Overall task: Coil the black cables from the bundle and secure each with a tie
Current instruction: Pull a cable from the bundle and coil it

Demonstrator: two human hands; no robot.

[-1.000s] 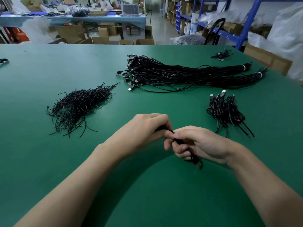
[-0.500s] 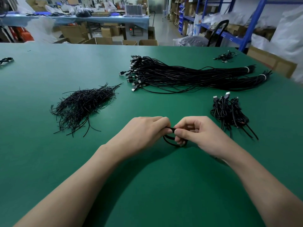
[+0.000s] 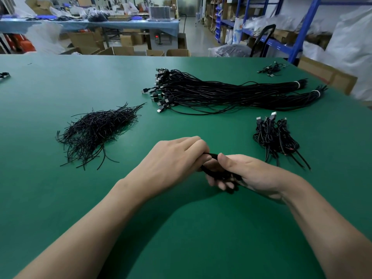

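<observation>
Over the table (image 3: pixel 50 198), left hand (image 3: pixel 173 158) and right hand (image 3: pixel 249 174) tight around one black cable (image 3: pixel 211 155)

Bright, even overhead light is falling on the green table (image 3: pixel 50 208), and soft dark shadows are lying across its near half. The right hand (image 3: pixel 247 174) is smearing at its fingertips above the table. Beyond the table's far edge, the shelving (image 3: pixel 305 27) is leaning and softening.

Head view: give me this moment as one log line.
phase: coiling | left hand: grips black cable | right hand: grips same cable | bundle: beyond hands | ties: left pile | coiled cables: right pile
</observation>
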